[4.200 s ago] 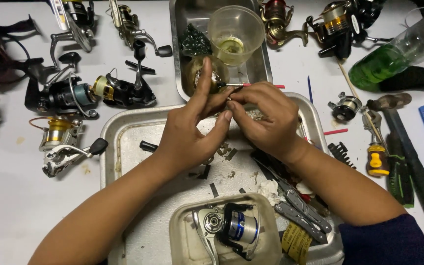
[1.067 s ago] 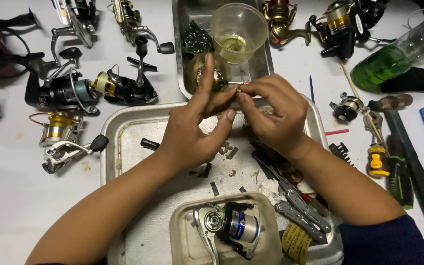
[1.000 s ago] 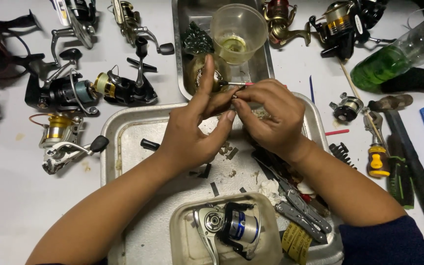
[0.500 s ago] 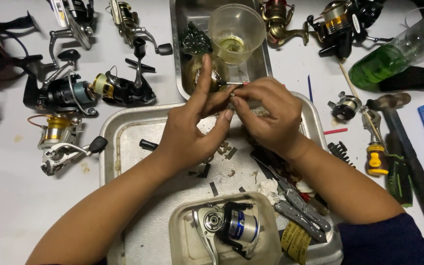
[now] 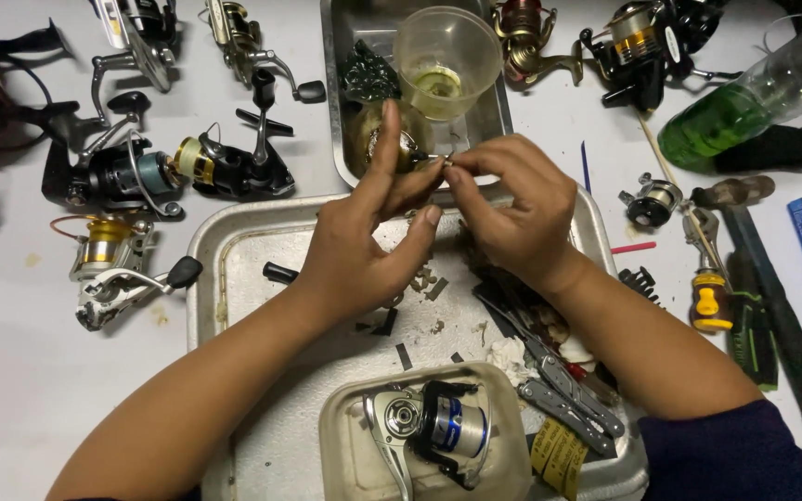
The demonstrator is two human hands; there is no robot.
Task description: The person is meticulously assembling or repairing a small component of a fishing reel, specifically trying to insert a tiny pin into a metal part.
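Holding a small metal part (image 5: 438, 160) between their fingertips, both hands meet over the far edge of a metal tray (image 5: 234, 269). The left hand (image 5: 364, 246) pinches the part with thumb and middle finger, and its index finger stands straight up. The right hand (image 5: 517, 209) closes on the same part from the other side, thumb and index finger tight on it. The part is too small to tell its exact shape.

Just behind the hands there is a second, deeper tray (image 5: 345, 56) with a clear plastic cup (image 5: 447, 60) in it; the cup has a little yellowish liquid at the bottom. Near the person, a beige tub (image 5: 345, 445) sits on the tray and holds a fishing reel (image 5: 433, 431) with a blue spool. Folding pliers (image 5: 559, 380) lie beside the tub, under the right forearm.

On the white table to the left lie several more reels, one with a gold spool (image 5: 109, 255). To the right lie a green bottle (image 5: 744, 102), a small screwdriver (image 5: 709, 297) with yellow handle, and a dark comb (image 5: 640, 280).
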